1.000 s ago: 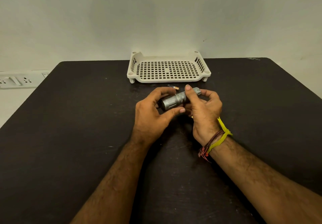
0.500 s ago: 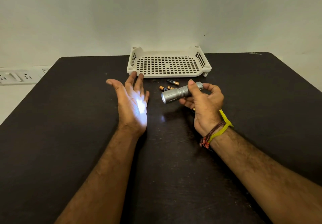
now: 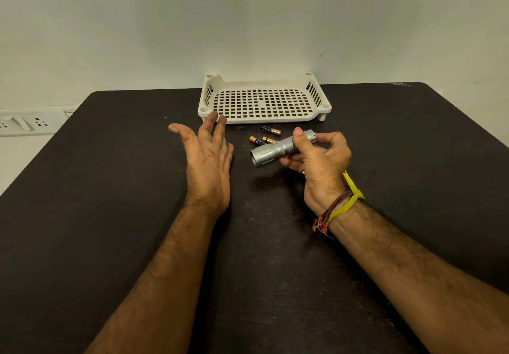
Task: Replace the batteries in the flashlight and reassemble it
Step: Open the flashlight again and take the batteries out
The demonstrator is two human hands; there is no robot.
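My right hand grips a silver flashlight by its rear half, thumb on top near the tail. Its head points left toward my left hand, which is held up with straight fingers, palm facing the lens, a short gap away. No light shows on the palm. Three small black-and-copper batteries lie on the dark table just behind the flashlight, one nearer the tray, two side by side.
A white perforated plastic tray stands at the table's far edge against the wall. A wall socket strip sits beyond the table's left edge. The black table stretches wide on both sides of my arms.
My left hand let go of the flashlight head and opened to the left. A bright spot lit the palm half a second ago; now it is gone. The right hand keeps hold.
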